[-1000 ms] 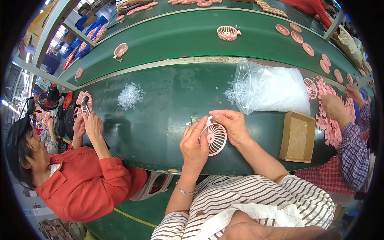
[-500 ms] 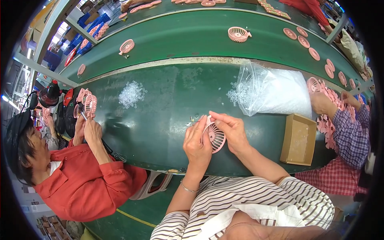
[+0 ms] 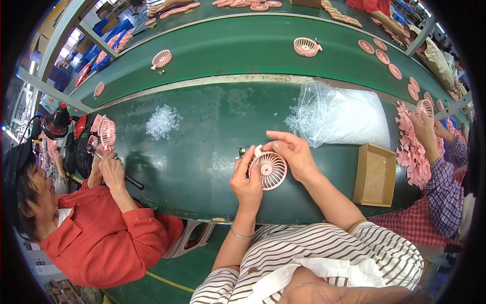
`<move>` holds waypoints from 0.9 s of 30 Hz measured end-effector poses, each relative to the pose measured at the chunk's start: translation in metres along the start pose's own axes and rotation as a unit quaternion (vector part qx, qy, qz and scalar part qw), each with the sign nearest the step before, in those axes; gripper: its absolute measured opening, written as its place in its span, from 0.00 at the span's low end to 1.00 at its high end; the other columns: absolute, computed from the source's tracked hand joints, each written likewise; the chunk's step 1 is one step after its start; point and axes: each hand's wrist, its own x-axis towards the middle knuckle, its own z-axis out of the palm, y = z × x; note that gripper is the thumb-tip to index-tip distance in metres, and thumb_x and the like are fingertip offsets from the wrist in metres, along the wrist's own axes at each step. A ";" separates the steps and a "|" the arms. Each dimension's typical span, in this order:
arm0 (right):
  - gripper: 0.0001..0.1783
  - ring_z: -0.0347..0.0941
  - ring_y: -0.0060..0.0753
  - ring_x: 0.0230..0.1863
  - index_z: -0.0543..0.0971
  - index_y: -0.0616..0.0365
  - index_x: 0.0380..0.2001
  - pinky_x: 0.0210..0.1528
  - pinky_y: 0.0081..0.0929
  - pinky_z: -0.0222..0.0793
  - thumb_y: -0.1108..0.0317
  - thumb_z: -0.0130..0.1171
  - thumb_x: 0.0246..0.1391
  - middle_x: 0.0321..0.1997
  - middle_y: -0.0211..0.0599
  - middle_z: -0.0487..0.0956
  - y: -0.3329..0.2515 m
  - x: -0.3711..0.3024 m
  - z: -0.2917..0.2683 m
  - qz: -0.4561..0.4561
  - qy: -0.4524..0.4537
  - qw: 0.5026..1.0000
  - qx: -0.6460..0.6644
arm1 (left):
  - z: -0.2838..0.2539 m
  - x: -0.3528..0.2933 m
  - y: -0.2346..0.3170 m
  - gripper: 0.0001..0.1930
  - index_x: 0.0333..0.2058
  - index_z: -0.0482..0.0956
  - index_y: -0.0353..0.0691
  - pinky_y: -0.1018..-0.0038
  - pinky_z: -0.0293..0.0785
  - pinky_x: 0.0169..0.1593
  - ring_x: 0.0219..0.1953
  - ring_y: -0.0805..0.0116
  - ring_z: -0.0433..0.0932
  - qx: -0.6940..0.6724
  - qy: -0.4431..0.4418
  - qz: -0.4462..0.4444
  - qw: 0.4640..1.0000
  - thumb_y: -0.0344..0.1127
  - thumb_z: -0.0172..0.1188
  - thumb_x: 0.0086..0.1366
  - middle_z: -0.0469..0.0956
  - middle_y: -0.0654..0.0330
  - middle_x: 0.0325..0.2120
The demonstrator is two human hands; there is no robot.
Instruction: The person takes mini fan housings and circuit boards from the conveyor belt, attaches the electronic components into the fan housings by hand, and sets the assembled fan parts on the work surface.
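My left hand [image 3: 246, 183] grips a round pink fan housing [image 3: 274, 171] by its left side, thumb over the slatted face. The slats face up at me. A pale stub [image 3: 259, 150] sticks out at the housing's top. My right hand [image 3: 293, 156] is at the upper right of the housing, index finger stretched out and thumb close to the stub; whether the thumb touches it I cannot tell. A small green and metallic part [image 3: 241, 151] shows beside my left fingertips; whether it is attached to the housing is unclear.
Small clear rings lie in a pile [image 3: 163, 122] and spill from a plastic bag [image 3: 354, 117]. A cardboard box [image 3: 375, 175] stands right, before pink pieces [image 3: 416, 152]. Co-workers handle pink housings on both sides. A green belt [image 3: 228, 53] with pink parts runs behind.
The housing has turned so more of its slatted face shows. My right index finger has lifted away from the stub. The right co-worker's hand has moved up to a pink round part.
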 end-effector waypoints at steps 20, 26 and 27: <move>0.16 0.73 0.23 0.27 0.78 0.63 0.37 0.32 0.23 0.69 0.65 0.62 0.46 0.28 0.37 0.79 -0.027 0.020 -0.009 -0.057 -0.020 0.910 -0.410 | -0.008 -0.001 0.003 0.22 0.48 0.74 0.40 0.74 0.74 0.35 0.33 0.66 0.79 -0.041 -0.077 -0.046 0.995 0.19 0.55 0.52 0.79 0.53 0.31; 0.11 0.75 0.46 0.32 0.79 0.60 0.32 0.35 0.37 0.70 0.70 0.59 0.41 0.30 0.45 0.78 -0.041 0.038 -0.023 -0.122 0.010 0.695 -0.709 | -0.011 0.000 -0.005 0.16 0.41 0.79 0.39 0.76 0.73 0.34 0.29 0.68 0.78 -0.018 -0.057 0.030 0.998 0.19 0.55 0.53 0.79 0.54 0.27; 0.10 0.75 0.45 0.31 0.79 0.60 0.31 0.34 0.35 0.70 0.70 0.59 0.41 0.29 0.44 0.78 -0.037 0.039 -0.021 -0.154 0.008 0.650 -0.744 | -0.011 0.000 -0.006 0.15 0.41 0.78 0.38 0.75 0.73 0.34 0.29 0.67 0.79 -0.025 -0.045 0.031 0.998 0.19 0.55 0.53 0.79 0.54 0.27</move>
